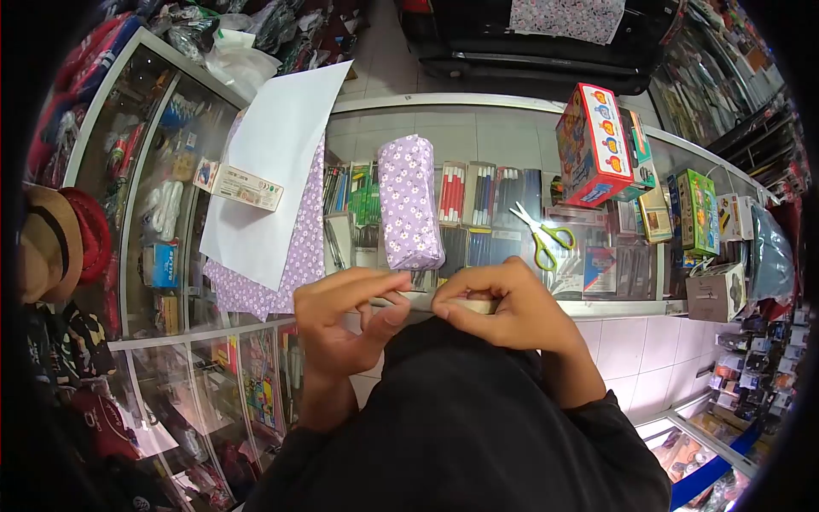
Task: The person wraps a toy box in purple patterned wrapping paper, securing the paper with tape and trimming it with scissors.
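Your left hand (341,320) pinches one end of a pale flat narrow strip (426,300) between the thumb and stretched fingers. Your right hand (503,307) curls closed over the other end, knuckles up, and the two hands nearly meet. The hands hide too much of the strip to tell what it is made of. Its long axis runs from 9 to 3 o'clock, along the near edge of the glass counter top (478,128).

Just past your fingertips at 12 o'clock lies an oblong parcel wrapped in purple flowered paper (409,203), its long axis running 6 to 12. At 2 o'clock a pair of green-handled scissors (536,226) rests on the glass, blades toward 10 o'clock. At 10 o'clock a white paper sheet (273,162) lies over a sheet of purple flowered wrapping paper (303,256), with a small flat printed carton (247,186) on top. At 1 o'clock stands a red printed box (593,145).

Rows of pens and pencils show under the glass. Crowded shop shelves close in on both sides, and the floor is pale tile (631,341).
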{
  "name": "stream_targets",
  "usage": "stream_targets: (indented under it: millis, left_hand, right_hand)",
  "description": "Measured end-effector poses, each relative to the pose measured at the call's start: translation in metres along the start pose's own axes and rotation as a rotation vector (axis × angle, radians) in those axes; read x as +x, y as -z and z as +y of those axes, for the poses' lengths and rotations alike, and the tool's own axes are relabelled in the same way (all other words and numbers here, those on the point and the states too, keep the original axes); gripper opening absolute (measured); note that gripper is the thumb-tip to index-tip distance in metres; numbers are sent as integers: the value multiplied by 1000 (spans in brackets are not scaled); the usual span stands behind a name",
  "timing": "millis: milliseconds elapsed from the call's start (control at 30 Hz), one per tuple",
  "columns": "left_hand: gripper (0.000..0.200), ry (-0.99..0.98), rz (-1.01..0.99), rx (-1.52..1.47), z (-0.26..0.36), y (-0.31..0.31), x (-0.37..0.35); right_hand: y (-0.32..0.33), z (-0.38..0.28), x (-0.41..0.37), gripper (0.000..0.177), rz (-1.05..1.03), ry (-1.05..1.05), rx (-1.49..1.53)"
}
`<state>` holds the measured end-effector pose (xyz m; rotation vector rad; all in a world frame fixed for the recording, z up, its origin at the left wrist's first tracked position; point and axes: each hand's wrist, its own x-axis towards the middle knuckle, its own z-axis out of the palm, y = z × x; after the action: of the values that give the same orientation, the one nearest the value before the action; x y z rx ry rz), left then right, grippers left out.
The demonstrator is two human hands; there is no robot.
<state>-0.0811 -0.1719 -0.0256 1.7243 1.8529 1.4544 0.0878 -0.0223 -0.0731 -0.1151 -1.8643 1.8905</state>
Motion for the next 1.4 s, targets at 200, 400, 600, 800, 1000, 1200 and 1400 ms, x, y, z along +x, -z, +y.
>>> stream_targets:
  millis: [200, 400, 600, 800, 1000, 1200, 1400]
  left_hand:
    - [17, 425, 9, -176, 10, -29, -3]
    - [8, 492, 85, -215, 3, -35, -6]
    - [11, 571, 127, -289, -15, -28, -9]
    - [15, 696, 106, -444, -38, -13, -2]
    - [15, 824, 11, -513, -39, -12, -2]
    - [16, 811, 13, -574, -40, -18, -4]
    - [11, 761, 231, -448, -46, -24, -9]
  right_hand:
    - [1, -27, -3, 11, 62, -137, -426]
    - [3, -29, -3, 16, 113, -110, -474]
    - [7, -37, -3, 38, 37, -252, -501]
    - [21, -29, 9, 34, 34, -118, -568]
    - [12, -30, 19, 20, 180, -138, -684]
    - [11, -25, 27, 18, 176, -100, -888]
    - [1, -21, 33, 15, 143, -80, -1067]
